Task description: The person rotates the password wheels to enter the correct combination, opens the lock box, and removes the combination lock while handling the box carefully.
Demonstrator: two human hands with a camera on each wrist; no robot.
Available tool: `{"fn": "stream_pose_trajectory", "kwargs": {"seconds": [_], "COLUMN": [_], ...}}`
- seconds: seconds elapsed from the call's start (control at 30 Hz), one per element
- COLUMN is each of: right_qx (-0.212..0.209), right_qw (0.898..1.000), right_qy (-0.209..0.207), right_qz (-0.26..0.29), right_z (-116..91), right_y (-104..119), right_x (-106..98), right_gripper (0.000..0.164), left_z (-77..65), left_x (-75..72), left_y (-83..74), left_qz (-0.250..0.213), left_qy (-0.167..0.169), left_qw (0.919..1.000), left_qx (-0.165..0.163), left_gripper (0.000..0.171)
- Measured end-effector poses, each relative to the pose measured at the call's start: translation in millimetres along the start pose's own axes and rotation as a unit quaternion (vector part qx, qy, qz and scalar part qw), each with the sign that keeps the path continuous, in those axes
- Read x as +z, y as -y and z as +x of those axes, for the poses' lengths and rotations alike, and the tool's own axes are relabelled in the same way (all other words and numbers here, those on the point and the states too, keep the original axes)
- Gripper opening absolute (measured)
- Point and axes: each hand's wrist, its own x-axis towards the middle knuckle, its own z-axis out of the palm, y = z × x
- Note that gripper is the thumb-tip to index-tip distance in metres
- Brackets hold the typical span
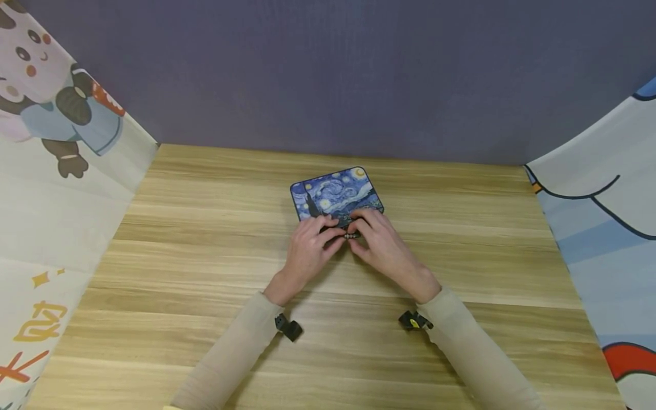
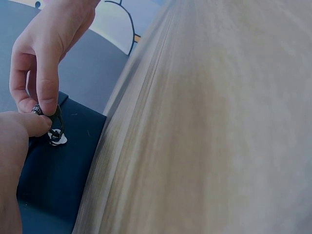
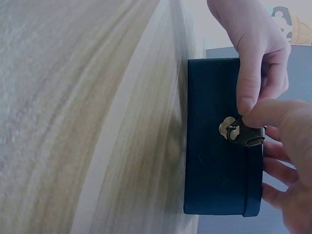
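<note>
A dark blue box with a swirling starry-night picture on its lid stands on the table, turned slightly. At its front, a small bronze-coloured combination padlock hangs from a silvery clasp, its shackle passing through. My left hand pinches one end of the padlock between thumb and forefinger. From the other side my right hand pinches it too, its other fingers over the box's front edge. Small dials show on the lock in the head view; the fingertips hide part of its body.
Wood-grain table surrounds the box. A dark blue-grey panel rises behind, and printed cartoon sheets flank both sides. Each sleeved wrist carries a small black camera.
</note>
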Motion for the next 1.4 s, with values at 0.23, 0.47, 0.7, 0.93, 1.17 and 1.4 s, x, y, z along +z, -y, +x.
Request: {"fn": "stream_pose_trajectory", "kwargs": {"seconds": [0.23,0.47,0.7,0.93,1.17,1.4], "right_qx": [-0.001,-0.002,-0.002,-0.002,-0.002,0.0], "right_qw": [1.0,1.0,1.0,1.0,1.0,1.0], "right_qy": [-0.002,-0.003,-0.004,-0.005,-0.004,-0.001], "right_qz": [-0.001,0.001,0.001,0.002,0.0,0.001], "right_z": [-0.1,0.2,-0.4,-0.5,0.0,-0.5], "right_y": [-0.3,0.2,-0.5,0.0,0.1,0.5], "right_x": [-0.1,-1.1,-0.7,-1.0,-1.0,-1.0], "right_gripper": [0.021,0.02,0.02,0.02,0.019,0.019], "left_z": [0.2,0.3,0.6,0.3,0.1,0.0], "left_x": [0.4,0.4,0.7,0.9,1.1,1.1], "left_y": [0.0,0.0,-0.1,0.1,0.5,0.8], "left_qz": [-0.005,-0.003,-0.001,0.0,0.0,0.001], "left_qy": [-0.003,0.0,0.0,0.004,0.003,0.001], "left_qw": [1.0,1.0,1.0,1.0,1.0,1.0], "left_qx": [0.0,0.0,0.002,-0.001,0.0,0.002], "left_gripper": [0.016,0.016,0.016,0.016,0.016,0.015]}}
